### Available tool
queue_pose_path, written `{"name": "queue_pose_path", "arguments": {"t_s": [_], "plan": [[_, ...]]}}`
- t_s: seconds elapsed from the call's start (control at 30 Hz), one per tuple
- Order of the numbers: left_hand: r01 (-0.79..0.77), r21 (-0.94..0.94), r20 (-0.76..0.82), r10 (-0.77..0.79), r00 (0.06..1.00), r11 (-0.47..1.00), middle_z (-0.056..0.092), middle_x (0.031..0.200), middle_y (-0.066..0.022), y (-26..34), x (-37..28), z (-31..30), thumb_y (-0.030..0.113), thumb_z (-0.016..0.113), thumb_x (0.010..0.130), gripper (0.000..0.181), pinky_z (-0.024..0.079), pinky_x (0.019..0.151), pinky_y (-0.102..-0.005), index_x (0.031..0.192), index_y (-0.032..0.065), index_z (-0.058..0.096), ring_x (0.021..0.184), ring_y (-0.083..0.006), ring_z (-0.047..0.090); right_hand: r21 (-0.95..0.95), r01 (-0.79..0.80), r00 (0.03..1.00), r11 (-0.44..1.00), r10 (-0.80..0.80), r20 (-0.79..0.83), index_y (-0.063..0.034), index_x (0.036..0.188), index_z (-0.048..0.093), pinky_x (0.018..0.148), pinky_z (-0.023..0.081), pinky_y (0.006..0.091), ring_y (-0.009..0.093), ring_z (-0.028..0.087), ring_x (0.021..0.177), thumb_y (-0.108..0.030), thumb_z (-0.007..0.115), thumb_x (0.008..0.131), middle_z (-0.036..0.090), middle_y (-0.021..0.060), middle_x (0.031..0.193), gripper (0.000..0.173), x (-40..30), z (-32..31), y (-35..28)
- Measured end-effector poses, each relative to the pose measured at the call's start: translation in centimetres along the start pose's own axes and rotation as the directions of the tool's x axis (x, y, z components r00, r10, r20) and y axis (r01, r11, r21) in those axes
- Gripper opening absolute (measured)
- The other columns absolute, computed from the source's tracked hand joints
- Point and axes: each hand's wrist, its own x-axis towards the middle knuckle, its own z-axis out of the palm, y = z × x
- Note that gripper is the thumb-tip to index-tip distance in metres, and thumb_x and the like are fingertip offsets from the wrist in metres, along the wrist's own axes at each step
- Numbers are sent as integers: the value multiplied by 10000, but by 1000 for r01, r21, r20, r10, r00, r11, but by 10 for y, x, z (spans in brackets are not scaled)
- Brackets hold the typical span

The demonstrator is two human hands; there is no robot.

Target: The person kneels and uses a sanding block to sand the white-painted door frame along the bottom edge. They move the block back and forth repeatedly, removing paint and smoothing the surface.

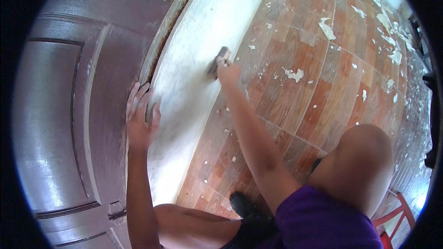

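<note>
My right hand (229, 73) grips a flat block (224, 54), apparently a sanding block. It is held against the lower part of a white wall (193, 52), close to where the wall meets the floor. The block's working face is hidden. My left hand (142, 116) rests with spread fingers on the edge of the door frame (157, 55), where the frame borders the white wall. Nothing is held in that hand. Beside it stands a brown panelled door (114, 93) with a metal handle (117, 215).
Wood-patterned floor tiles (277, 107) carry scattered white flakes, including larger pieces (326, 28) farther off. My bent knee (367, 145) and a dark shoe (242, 204) are close by. A red chair-like frame (403, 211) stands at lower right.
</note>
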Motion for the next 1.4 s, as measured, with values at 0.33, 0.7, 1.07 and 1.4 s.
{"name": "queue_pose_path", "arguments": {"t_s": [0.33, 0.7, 1.07, 1.4], "plan": [[-1, 14, -8, 2, 1000, 1000, 574, 1400, -79, 1, 0, 0, 81, 635, 889, 344, 348, 1164, -475, 1232, 93, 629, 1426, -299, 396, 2, -118, 991, 993, 118, 66, 23, 1166, 692, 646, 482, 361, 191, 630, 656, -399, 645, 940, 685, 124, 733, 481, -27, -5, 14], [-13, -10, -3, 13, 1000, 1000, 576, 1404, -69, -1, -1, -1, 85, 636, 894, 321, 333, 1176, -453, 1215, 89, 647, 1418, -290, 409, 113, -172, 982, 979, 160, 103, 6, 1122, 706, 670, 535, 409, 292, 700, 740, -367, 632, 955, 717, 195, 823, 416, -37, -11, -19], [14, -8, -2, -14, 1000, 1000, 581, 1396, -76, 1, -3, -2, 92, 631, 900, 321, 345, 1166, -462, 1221, 83, 642, 1406, -301, 423, 118, -101, 994, 988, 95, 58, 5, 1095, 721, 677, 522, 455, 360, 671, 665, -392, 669, 915, 694, 185, 757, 438, -32, -5, -25], [-69, -78, -6, 68, 998, 995, 572, 1399, -113, -3, 1, -3, 142, 575, 951, 322, 331, 1163, -469, 1261, 63, 620, 1412, -323, 412, 184, 372, 928, 910, -364, -80, 52, 1228, 638, 743, 510, 461, 357, 639, 806, -361, 668, 930, 615, 243, 835, 510, -93, 7, -94]]}}
